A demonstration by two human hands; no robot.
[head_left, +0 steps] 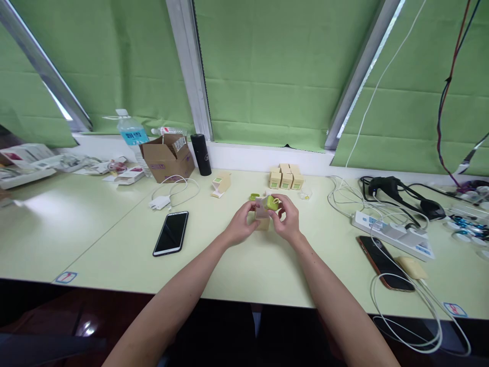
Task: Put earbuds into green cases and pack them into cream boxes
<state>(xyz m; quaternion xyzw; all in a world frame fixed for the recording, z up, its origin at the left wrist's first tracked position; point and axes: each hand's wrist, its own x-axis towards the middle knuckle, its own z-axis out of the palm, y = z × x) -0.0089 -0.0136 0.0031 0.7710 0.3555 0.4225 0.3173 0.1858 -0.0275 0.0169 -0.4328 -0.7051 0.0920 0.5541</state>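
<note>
A small lime-green case (272, 203) with a loop on it is pinched between the thumb and fingers of my right hand (287, 218). Just left of it, my left hand (240, 224) closes on the side of a small tan cardboard box (262, 224). A pale, partly see-through piece (262, 208) stands at the top of this box; whether it is a flap or a wrapper I cannot tell. Behind my hands another small green piece (254, 196) lies on the table. Farther back, several small tan boxes (286, 178) stand grouped together.
An opened small box (221, 184) lies back left. Beyond it are a black tumbler (201, 155), a brown carton (168, 158) and a water bottle (132, 130). A phone (171, 233) and charger (159, 202) lie left; a power strip (391, 234), cables and another phone (384, 262) lie right.
</note>
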